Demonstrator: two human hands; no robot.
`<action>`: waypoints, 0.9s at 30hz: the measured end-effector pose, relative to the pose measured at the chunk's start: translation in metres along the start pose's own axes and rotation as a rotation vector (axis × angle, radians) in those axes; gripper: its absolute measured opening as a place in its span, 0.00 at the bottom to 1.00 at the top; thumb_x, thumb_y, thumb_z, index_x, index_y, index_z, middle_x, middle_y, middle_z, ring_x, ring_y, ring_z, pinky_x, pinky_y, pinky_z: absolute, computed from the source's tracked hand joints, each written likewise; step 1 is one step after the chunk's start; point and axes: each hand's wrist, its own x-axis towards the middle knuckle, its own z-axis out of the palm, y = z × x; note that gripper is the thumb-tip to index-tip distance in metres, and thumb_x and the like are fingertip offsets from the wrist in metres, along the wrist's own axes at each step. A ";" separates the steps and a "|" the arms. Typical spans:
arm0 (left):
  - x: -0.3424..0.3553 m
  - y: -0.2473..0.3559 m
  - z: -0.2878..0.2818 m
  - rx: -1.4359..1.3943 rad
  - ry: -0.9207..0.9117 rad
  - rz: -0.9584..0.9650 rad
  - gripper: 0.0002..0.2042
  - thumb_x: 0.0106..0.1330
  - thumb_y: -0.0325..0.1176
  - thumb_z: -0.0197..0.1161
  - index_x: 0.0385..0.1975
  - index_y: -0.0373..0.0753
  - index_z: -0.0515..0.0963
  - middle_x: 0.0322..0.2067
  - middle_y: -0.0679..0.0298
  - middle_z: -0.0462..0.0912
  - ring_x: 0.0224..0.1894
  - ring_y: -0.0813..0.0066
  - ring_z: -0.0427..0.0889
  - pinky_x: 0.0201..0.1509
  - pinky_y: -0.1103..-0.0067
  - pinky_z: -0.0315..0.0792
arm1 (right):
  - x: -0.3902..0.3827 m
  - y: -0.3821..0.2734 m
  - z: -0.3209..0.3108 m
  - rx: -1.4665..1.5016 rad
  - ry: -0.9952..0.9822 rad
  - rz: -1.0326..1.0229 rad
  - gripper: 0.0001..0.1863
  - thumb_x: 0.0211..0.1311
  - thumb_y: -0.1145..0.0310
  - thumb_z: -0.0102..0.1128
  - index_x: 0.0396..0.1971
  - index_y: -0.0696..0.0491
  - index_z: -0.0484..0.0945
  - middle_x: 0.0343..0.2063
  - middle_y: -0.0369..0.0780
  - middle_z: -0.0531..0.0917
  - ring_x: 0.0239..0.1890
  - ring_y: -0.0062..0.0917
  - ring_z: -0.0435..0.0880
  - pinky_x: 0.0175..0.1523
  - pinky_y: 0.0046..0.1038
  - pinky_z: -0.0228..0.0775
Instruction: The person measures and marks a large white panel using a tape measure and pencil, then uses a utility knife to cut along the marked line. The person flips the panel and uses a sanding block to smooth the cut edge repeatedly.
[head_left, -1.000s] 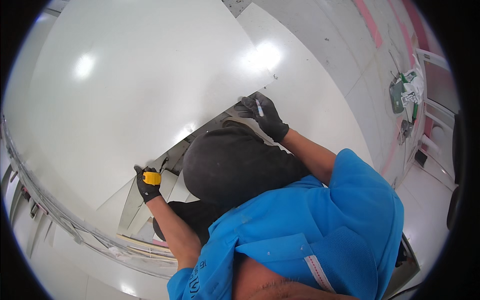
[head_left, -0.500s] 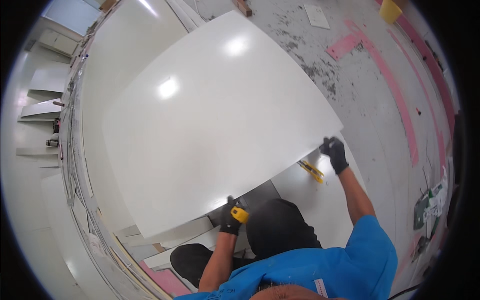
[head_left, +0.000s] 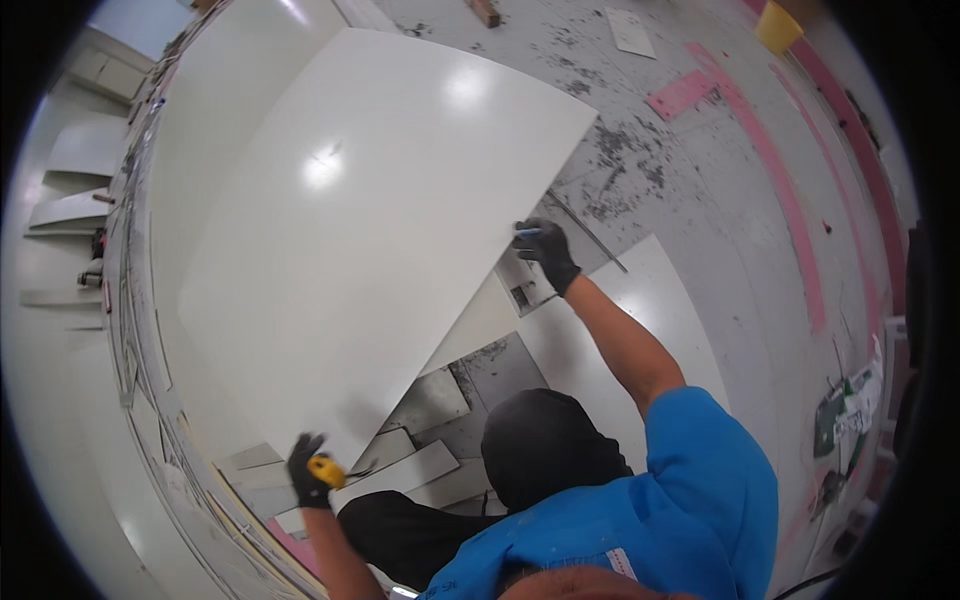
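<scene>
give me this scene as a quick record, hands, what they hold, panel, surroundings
left hand: black-gloved, blurred, holding a yellow tape measure by the panel's near end; contact unclear
right hand: black-gloved, holding a slim pen-like item at the panel's right edge
panel: large, white, glossy
below panel: pale board pieces
right side: dark thin rod, pink strips on the floor
upper right: yellow bucket

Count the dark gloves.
2: one on the left hand, with a yellow tape measure; one on the right hand, at the right edge of the white panel. Any under it would be hidden.
</scene>
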 end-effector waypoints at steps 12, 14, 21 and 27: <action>0.055 -0.126 -0.207 0.380 0.395 -0.512 0.24 0.60 0.53 0.69 0.30 0.32 0.76 0.24 0.57 0.79 0.19 0.63 0.77 0.20 0.67 0.73 | -0.027 -0.004 0.033 -0.139 0.027 0.025 0.10 0.64 0.69 0.58 0.42 0.58 0.74 0.36 0.41 0.83 0.30 0.24 0.86 0.34 0.27 0.83; 0.049 -0.125 -0.179 0.330 0.214 -0.422 0.23 0.62 0.52 0.67 0.31 0.33 0.76 0.24 0.59 0.78 0.18 0.64 0.76 0.20 0.68 0.73 | -0.024 -0.004 0.027 -0.166 0.049 0.004 0.08 0.64 0.70 0.57 0.39 0.59 0.75 0.34 0.41 0.83 0.30 0.24 0.86 0.35 0.27 0.83; 0.034 -0.126 -0.175 0.129 -0.077 -0.366 0.18 0.72 0.48 0.56 0.27 0.40 0.72 0.17 0.64 0.73 0.16 0.68 0.76 0.20 0.72 0.73 | -0.011 0.002 0.025 -0.172 0.074 -0.033 0.07 0.64 0.70 0.58 0.32 0.59 0.79 0.25 0.41 0.83 0.23 0.25 0.85 0.27 0.26 0.82; -0.018 -0.094 -0.112 0.059 -0.450 -0.725 0.15 0.73 0.44 0.54 0.37 0.36 0.77 0.25 0.59 0.81 0.19 0.68 0.79 0.21 0.76 0.75 | 0.078 -0.043 0.030 -0.487 0.059 -0.218 0.08 0.62 0.69 0.56 0.29 0.58 0.77 0.21 0.40 0.81 0.18 0.24 0.80 0.22 0.29 0.75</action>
